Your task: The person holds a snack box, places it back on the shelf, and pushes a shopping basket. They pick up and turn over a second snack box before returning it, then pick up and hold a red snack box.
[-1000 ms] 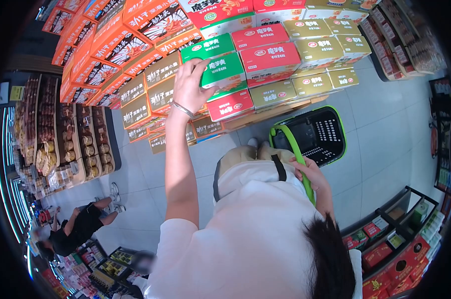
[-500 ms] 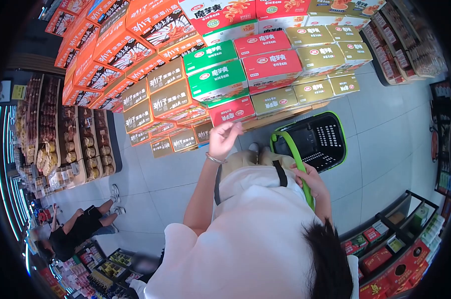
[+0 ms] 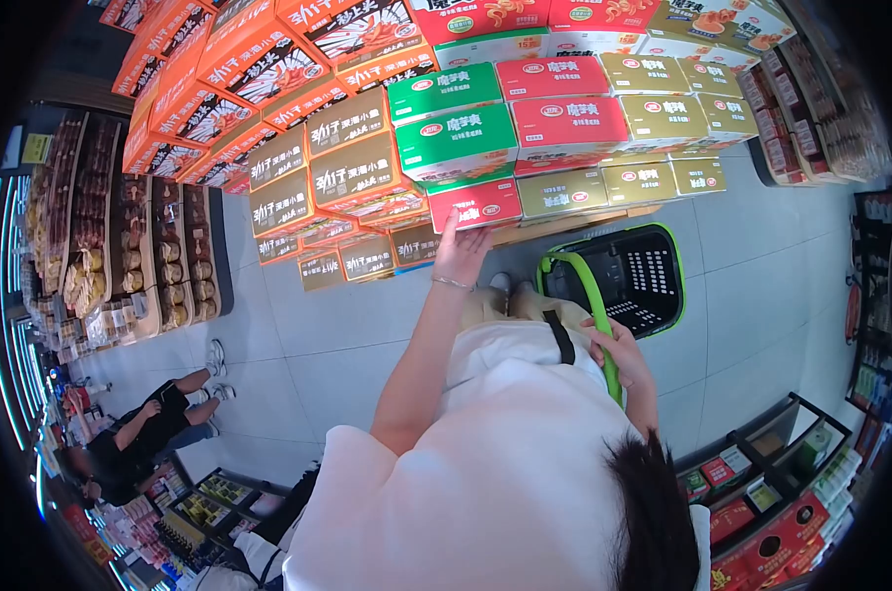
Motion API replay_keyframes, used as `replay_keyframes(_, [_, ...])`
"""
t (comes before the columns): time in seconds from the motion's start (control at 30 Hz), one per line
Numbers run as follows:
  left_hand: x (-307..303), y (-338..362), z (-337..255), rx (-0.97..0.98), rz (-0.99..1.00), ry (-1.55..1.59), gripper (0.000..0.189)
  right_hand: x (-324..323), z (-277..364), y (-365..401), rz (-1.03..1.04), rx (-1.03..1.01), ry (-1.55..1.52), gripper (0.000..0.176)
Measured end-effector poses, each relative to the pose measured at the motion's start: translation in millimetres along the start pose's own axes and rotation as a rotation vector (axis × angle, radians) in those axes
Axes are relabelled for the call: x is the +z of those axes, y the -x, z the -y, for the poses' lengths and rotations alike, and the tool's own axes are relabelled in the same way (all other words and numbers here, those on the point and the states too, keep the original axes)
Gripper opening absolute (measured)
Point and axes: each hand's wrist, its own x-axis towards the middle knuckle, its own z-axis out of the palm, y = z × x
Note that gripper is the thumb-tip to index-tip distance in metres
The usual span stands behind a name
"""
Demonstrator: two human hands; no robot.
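My left hand (image 3: 461, 252), with a bracelet at its wrist, reaches up to the stacked snack boxes. Its fingers are spread, and the fingertips overlap the lower edge of a red box (image 3: 487, 203) in the bottom row. Above that box sits a green box (image 3: 456, 143), with gold boxes (image 3: 564, 193) to the right. My right hand (image 3: 618, 349) is closed around the bright green handle (image 3: 592, 295) of a black shopping basket (image 3: 618, 264). The basket hangs at my right side, tilted so its perforated inside shows.
Orange boxes (image 3: 259, 54) and brown-topped boxes (image 3: 352, 177) fill the display's left side. Shelves of packaged food (image 3: 121, 256) stand at the left, with more shelving (image 3: 781, 473) at lower right. Another person (image 3: 135, 433) is at lower left on the grey tile floor (image 3: 298, 315).
My left hand has moved right and toward the display, its fingers opening out over the red box's edge. The view has shifted slightly; my right hand still holds the basket handle.
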Motion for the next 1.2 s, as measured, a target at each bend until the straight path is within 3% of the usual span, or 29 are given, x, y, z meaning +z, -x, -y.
replay_keyframes(0.63, [2,13,-7,0.030,0.038,-0.092,0.056,9,1,-6,0.022,0.017,0.025,0.025])
replay_keyframes(0.7, [-7,23,-4,-0.006,0.031,-0.215,0.052,10,1,-5,0.021,0.018,0.017,0.025])
replay_keyframes(0.83, [-70,15,-2,-0.119,0.017,-0.163,0.046,10,0,-7,0.028,0.011,0.009,0.026])
replay_keyframes(0.9, [-96,12,-5,-0.209,-0.179,0.167,0.053,12,1,-5,0.006,0.013,0.026,0.026])
replay_keyframes(0.93, [-105,9,-5,-0.207,-0.181,0.170,0.053,13,1,-6,0.008,0.015,0.028,0.026])
replay_keyframes(1.0, [-115,5,-6,-0.081,-0.437,0.222,0.065,12,0,-6,0.004,0.009,0.021,0.026])
replay_keyframes(1.13, [-123,-8,-12,0.009,-0.312,0.193,0.070,10,-1,-8,0.012,-0.006,0.060,0.026])
replay_keyframes(1.2, [-118,-18,-15,0.053,-0.241,0.287,0.063,9,0,-9,0.007,0.017,0.027,0.026])
